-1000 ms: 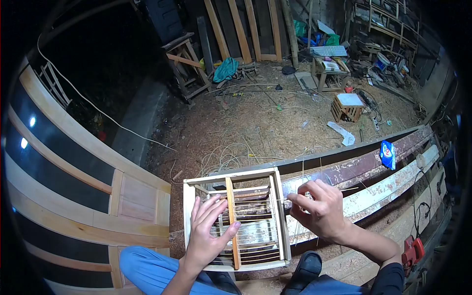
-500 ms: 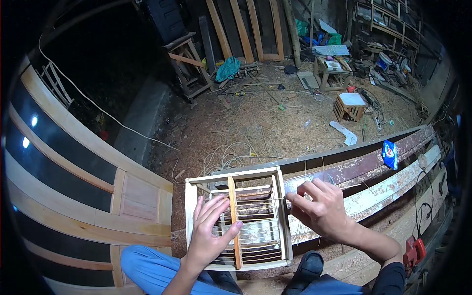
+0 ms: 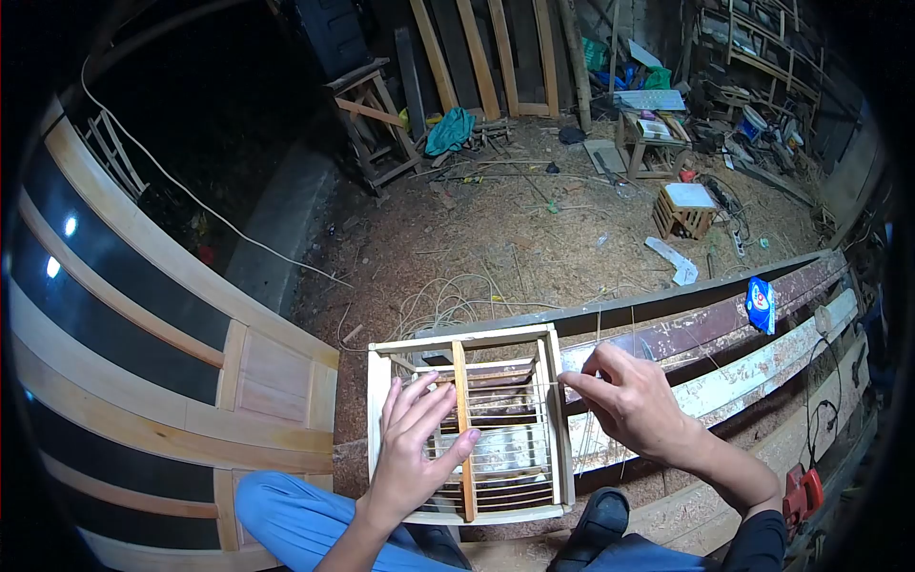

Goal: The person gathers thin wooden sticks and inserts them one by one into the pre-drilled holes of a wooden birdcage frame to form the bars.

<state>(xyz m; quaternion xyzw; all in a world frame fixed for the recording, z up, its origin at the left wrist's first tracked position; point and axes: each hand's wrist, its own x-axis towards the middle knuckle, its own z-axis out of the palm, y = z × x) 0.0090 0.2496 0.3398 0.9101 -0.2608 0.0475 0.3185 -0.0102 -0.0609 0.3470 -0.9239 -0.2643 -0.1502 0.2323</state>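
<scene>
A small wooden frame box (image 3: 564, 448), like a cage, lies in front of my knees. Thin sticks (image 3: 510, 484) run across it through a darker orange-brown middle bar (image 3: 464, 419). My left hand (image 3: 419, 448) rests over its left half, fingers spread, thumb against the middle bar. At the right upright, my right hand (image 3: 634, 400) pinches the end of a thin stick (image 3: 524, 385) that spans the upper part of the frame. The stick's far end is partly hidden near my left fingers.
Long planks (image 3: 743, 348) scattered with shavings extend to the right, with a blue packet (image 3: 760, 305) on them. A red tool (image 3: 803, 491) is at far right. On the left stands a large panelled wooden piece (image 3: 191, 410). Coiled cane strips (image 3: 443, 305) lie beyond the box.
My right hand has come slightly closer to the right upright, still pinching the stick. My left hand stays on the frame. The whole view has shifted a little.
</scene>
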